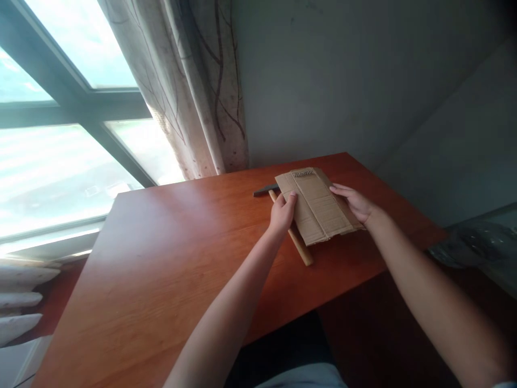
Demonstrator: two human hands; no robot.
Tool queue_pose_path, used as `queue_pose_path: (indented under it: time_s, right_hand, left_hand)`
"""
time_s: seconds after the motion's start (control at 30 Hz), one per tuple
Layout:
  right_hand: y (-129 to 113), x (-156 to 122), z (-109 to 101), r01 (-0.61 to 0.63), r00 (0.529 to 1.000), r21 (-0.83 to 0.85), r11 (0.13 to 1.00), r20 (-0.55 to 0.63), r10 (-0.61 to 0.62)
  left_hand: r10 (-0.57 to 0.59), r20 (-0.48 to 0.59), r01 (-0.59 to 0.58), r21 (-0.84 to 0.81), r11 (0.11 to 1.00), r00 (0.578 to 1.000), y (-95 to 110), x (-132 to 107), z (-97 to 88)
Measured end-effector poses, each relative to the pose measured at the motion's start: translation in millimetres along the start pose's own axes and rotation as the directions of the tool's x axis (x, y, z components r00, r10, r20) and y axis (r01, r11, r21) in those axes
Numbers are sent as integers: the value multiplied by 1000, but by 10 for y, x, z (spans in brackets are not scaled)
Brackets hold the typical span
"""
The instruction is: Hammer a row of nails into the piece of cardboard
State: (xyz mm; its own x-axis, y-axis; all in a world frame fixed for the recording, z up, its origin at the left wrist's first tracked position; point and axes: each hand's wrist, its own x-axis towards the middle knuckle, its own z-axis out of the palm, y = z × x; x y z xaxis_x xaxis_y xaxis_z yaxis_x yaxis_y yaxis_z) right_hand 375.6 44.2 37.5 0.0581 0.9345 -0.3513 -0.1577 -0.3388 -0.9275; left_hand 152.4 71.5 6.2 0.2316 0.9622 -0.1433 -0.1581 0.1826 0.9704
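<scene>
A flat piece of brown cardboard (319, 202) with fold lines and a ragged near edge is held between my two hands. My left hand (284, 212) grips its left edge, thumb on top. On the opposite edge is my right hand (351, 202), its thumb along the top and the other fingers partly hidden below. A row of small dark slanted shapes (302, 173) lies at the cardboard's far end, too small to make out. Partly covered by the cardboard, a hammer (301, 247) rests on the table, its wooden handle toward me and its dark head showing at the far left.
The reddish-brown wooden table (161, 258) reaches to the wall. A window (81, 108) and a patterned curtain (205, 97) stand at the left and back. Beyond the table's right edge is a clear plastic bag or wrapping (472, 245).
</scene>
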Motion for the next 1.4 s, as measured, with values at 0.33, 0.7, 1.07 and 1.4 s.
queue_pose_path:
  time_s: [0.33,0.7,1.07,1.4]
  right_hand:
    - [60,295,-81,-5,1000,-1,1000,17,5]
    - [-475,-551,766,747,586,-198,634,-253,-770]
    - [819,43,2895,601,785,-421,680,151,-601]
    - [947,127,2684,575,805,-296,763,369,-464]
  left_hand:
    - [-94,44,94,11,996,995,-72,143,-55]
    - [84,-82,-68,182,981,993,121,-270,-1046]
    - [313,-157,-250,329,911,937,48,-522,-1735]
    - [339,38,-297,579,759,940,53,-583,-1684]
